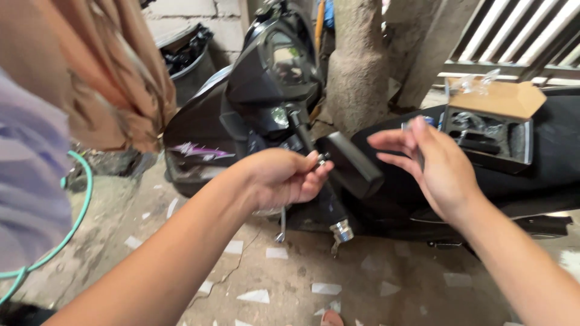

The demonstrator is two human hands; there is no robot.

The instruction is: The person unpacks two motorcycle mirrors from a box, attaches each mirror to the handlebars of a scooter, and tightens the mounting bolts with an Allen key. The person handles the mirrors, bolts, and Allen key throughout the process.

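The left hand (284, 178) is pinching a small metal fitting (322, 159) at its fingertips, just beside the black mirror (353, 164). The right hand (432, 163) is hovering open, fingers loosely spread. Beyond it, on the scooter seat (556, 163), an open cardboard box (492, 121) is holding dark parts.

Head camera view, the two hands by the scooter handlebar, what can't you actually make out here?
- Small metal part at the left hand's fingertips: too small and blurred to identify.
- Right hand: motion-blurred; whether it holds the thin item at its fingers is unclear.
- Open cardboard box on the seat: its dark contents are indistinct.
- Handlebar grip: its stem is hidden behind the left hand.
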